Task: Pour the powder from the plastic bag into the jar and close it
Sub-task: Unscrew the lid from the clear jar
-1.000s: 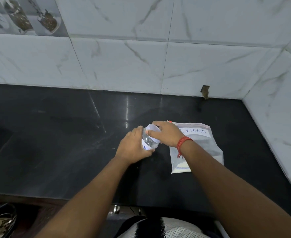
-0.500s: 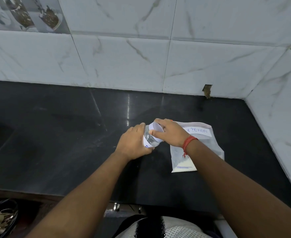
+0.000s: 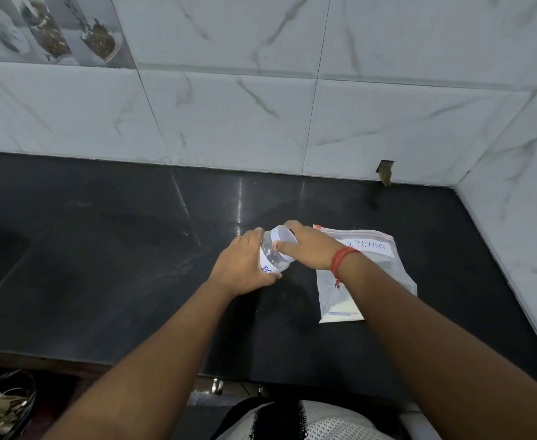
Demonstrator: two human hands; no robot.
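Item: clear plastic jar with white paper label, tilted on the black stone bench, gripped by the left hand; right hand grasps its white round lid. Labelled clear zip bag of white powder lies flat, just right. Handling: steady the body, twist the lid only, likely to unscrew it.

Surface: a glossy black stone countertop is seen, bounded by marble-patterned wall tiles at the far side and at the right.
Bag: a clear plastic bag with a white handwritten label is laid flat on the countertop, right of centre; white powder is gathered at its near end.
Jar: a clear jar is held tilted just left of the bag; whether its base touches the countertop cannot be told.
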